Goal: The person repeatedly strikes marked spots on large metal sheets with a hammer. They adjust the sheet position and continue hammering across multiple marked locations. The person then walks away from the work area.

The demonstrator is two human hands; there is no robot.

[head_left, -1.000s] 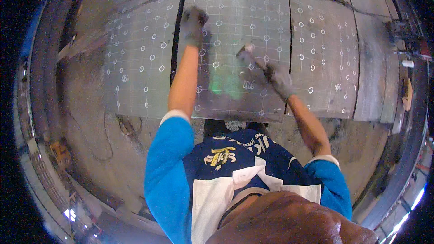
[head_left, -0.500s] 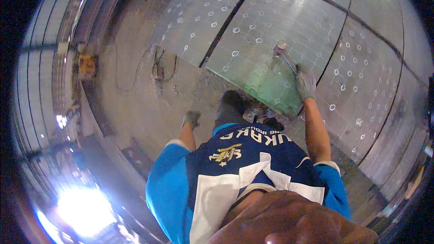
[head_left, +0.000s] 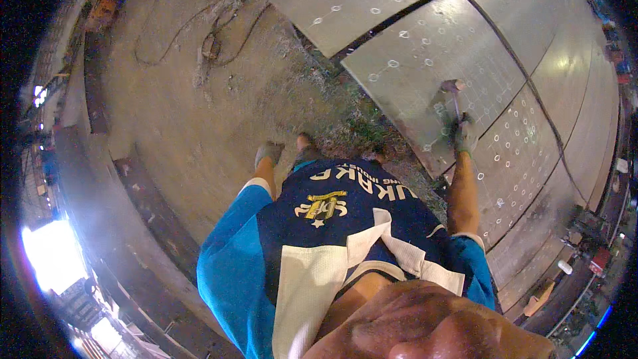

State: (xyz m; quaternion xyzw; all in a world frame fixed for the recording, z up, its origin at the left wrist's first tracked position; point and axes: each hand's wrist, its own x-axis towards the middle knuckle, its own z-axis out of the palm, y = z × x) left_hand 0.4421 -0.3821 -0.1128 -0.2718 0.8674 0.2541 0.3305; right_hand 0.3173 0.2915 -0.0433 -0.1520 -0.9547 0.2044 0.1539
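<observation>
My right hand (head_left: 464, 135), in a grey work glove, grips the handle of a hammer (head_left: 454, 96) whose head rests over a large grey metal plate (head_left: 425, 53) marked with many chalk circles. My left hand (head_left: 268, 153), also gloved, hangs by my side above the dirt floor (head_left: 199, 113) and holds nothing; its fingers look loosely curled. I wear a blue shirt with a white apron strap across the chest.
Several more circle-marked plates (head_left: 551, 86) lie side by side to the right. Cables (head_left: 212, 46) snake over the dirt at upper left. A steel beam (head_left: 153, 206) runs along the left. Small items sit at the far right edge (head_left: 565, 267).
My left hand has come off the plate and dropped to my side. My view has turned left, so the plates moved to the upper right. The hammer stays in my right hand.
</observation>
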